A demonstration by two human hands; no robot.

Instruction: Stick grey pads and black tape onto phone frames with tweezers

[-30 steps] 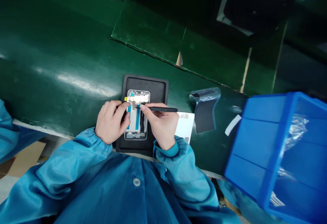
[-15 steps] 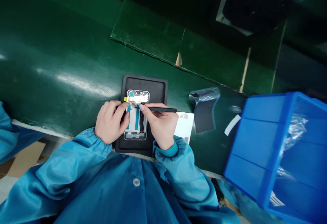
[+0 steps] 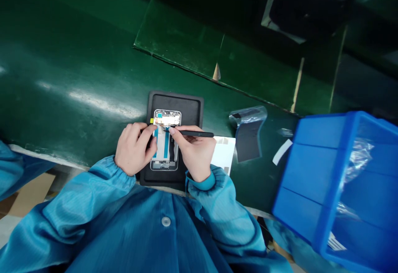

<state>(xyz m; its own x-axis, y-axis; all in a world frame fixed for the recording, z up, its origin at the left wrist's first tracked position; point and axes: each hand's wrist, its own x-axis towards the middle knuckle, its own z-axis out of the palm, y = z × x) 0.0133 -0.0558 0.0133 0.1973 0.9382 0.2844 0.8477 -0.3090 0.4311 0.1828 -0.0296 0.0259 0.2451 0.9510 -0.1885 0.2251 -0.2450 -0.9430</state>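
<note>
An opened smartphone lies on a black tray, its circuit board at the top and a pale battery with blue strips below. My left hand is curled at the phone's left side, with the fingertips steadying its edge near the board. A small yellow tab sticks out just above those fingers. Pinched in my right hand are black tweezers, held almost level. Their thin tip reaches over the top of the battery, just below the board; what it touches is too small to make out.
Right of the tray are a white sheet, a dark film in clear plastic and a white strip. A blue bin with clear wrapping stands at the right. A raised green board lies behind. Another person's blue sleeve shows at left.
The tweezers' tip has shifted slightly left over the top of the battery. Both hands stay in nearly the same place, and the whole view has moved a little.
</note>
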